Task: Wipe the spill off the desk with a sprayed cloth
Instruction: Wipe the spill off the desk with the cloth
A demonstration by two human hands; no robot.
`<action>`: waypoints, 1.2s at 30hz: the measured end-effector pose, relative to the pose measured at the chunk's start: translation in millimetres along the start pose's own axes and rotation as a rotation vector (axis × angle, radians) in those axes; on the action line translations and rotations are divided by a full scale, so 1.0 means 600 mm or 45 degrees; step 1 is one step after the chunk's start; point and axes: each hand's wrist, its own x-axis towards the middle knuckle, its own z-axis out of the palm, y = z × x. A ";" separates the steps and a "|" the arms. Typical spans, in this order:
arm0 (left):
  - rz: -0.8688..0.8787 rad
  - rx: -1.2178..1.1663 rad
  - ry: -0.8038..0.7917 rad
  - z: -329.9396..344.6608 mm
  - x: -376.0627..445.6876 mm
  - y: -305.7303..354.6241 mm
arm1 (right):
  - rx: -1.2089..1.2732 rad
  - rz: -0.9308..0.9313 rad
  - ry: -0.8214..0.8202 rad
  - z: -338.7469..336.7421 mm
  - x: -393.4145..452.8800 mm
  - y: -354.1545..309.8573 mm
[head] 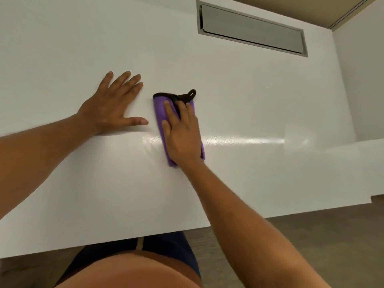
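A folded purple cloth (pixel 160 110) with black trim and a black loop lies flat on the white desk (pixel 249 104). My right hand (pixel 181 134) presses down on top of it, fingers spread over the fabric. A wet glistening smear (pixel 151 142) shows on the desk just left of the cloth. My left hand (pixel 112 104) rests flat on the desk to the left, fingers apart, holding nothing. No spray bottle is in view.
A grey metal cable flap (pixel 252 28) is set into the desk at the back right. A white side panel (pixel 357 80) stands at the right end. The desk's front edge (pixel 249 220) runs across below my arms, with grey floor (pixel 332 246) beyond.
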 end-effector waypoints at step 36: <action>-0.039 -0.003 0.034 0.010 0.000 0.003 | -0.053 0.628 0.058 -0.119 -0.114 0.352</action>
